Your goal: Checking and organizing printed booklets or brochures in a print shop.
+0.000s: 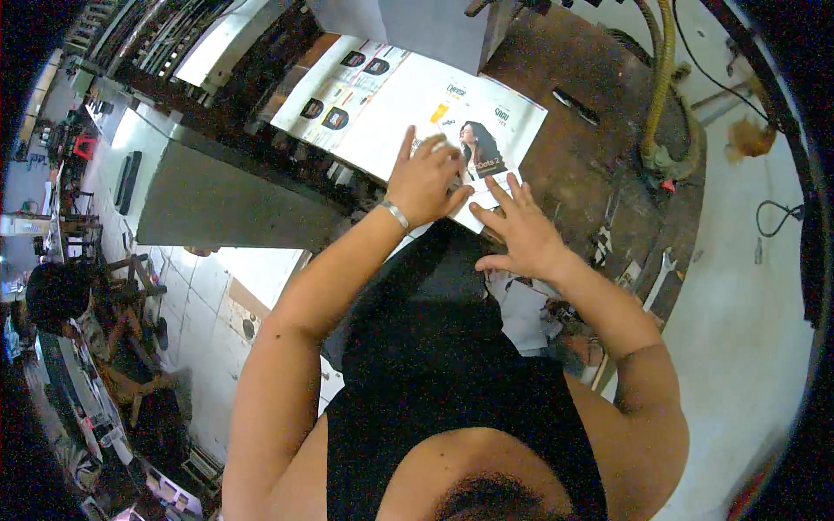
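Closest to the head camera are the person's own dark hair and black sleeveless top [452, 382], with both bare forearms rising from the lower edge toward a stack of large printed sheets [391, 108]. That stack lies on a dark, worn workbench [599, 156], its near corner just in front of the person's body.

Left hand [424, 178], a metal bracelet [395, 214] on its wrist, rests on the top sheet near that corner; the index finger points away up the page while the other fingers are curled down, seemingly pinching or pressing the paper edge, though how many sheets they hold cannot be told. Right hand [521, 227] lies flat just beside it, fingers spread wide, the palm half on the sheet corner and half over the bench edge. The two hands almost touch.

Judging from this, the sheets are being squared or counted at the corner. It would go best with the right palm keeping the pile pinned so it does not fan out, while the left fingertips lift only the edge and avoid creasing the glossy print.

Further off, a yellow hose [662, 78] hangs down to the bench, a wrench [658, 276] lies at its right edge, and a grey metal machine housing [226, 200] stands to the left.
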{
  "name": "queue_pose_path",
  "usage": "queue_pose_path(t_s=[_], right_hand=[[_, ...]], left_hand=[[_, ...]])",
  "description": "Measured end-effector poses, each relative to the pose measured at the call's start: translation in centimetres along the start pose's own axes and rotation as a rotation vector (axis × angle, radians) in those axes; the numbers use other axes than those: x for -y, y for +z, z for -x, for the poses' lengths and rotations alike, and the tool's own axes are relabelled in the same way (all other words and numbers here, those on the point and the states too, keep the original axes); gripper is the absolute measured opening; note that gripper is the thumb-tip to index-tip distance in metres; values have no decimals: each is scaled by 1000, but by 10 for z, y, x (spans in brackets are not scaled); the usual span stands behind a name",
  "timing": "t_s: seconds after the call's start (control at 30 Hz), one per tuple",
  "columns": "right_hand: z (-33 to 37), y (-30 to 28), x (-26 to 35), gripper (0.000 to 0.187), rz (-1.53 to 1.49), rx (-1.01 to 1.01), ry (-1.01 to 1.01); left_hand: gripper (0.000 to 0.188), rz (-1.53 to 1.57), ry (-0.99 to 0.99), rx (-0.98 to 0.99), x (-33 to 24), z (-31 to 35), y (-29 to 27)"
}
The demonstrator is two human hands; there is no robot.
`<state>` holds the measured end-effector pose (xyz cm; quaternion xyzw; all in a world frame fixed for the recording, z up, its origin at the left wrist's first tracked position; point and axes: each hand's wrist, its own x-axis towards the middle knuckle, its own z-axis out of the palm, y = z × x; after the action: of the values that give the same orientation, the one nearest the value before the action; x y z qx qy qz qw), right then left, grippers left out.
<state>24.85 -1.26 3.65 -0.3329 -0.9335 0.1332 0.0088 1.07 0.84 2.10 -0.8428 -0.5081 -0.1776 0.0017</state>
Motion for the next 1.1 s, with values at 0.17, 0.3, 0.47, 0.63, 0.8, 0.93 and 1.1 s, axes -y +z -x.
queue_pose_path(t_s=[0.17,0.3,0.47,0.63,0.8,0.93,1.1], right_hand=[[-4,8,-5,58,-117,-138,82],[-17,19,-47,41,-288,-343,228],[-23,-1,-45,40,96,-397,251],[-35,-20,-45,49,105,-225,315],[-56,-42,-49,80,141,14,354],[-83,-57,-53,91,242,137,324],[-114,-78,-56,116,285,361,313]], left_hand=[[32,71,52,-41,2,0,8],[40,59,-37,130,-3,-9,-1],[64,-6,-102,274,-1,-17,-10],[92,-167,-182,346,-2,-24,-18],[99,-189,-223,413,-1,-28,-21],[103,-166,-235,426,2,-30,-18],[110,-150,-267,437,4,-32,-22]])
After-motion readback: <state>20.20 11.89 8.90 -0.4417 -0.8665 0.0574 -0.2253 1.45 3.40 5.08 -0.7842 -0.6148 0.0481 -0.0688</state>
